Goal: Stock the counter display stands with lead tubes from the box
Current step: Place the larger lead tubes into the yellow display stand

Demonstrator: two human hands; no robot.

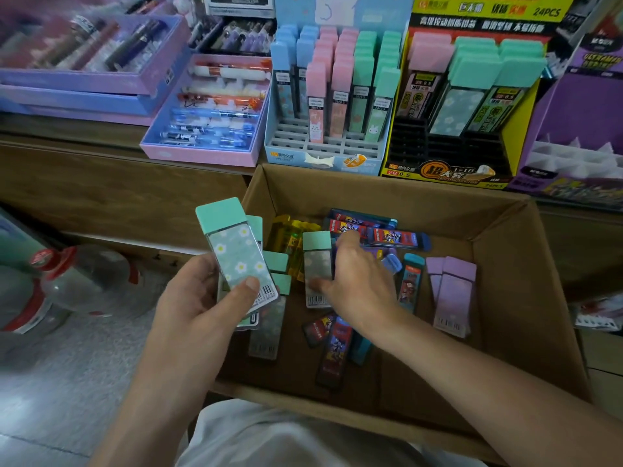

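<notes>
The fingers [347, 239] of the right hand [357, 288] are pinching a mint-capped lead tube [317, 264] inside the cardboard box [505, 251]. The left hand [199, 305] is gripping a stack of daisy-print tubes [237, 261] — thumb pressing on top. The gathering step appears to be running; the next move is likely calling for adding this tube to the stack, then loading the yellow display stand [438, 173] — front slots showing vacant.

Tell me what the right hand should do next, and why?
The right hand should probably lift the green tube it pinches in the box and add it to the bunch in the left hand. The caps match, so they likely go together to the yellow stand, which has empty front slots.
</notes>
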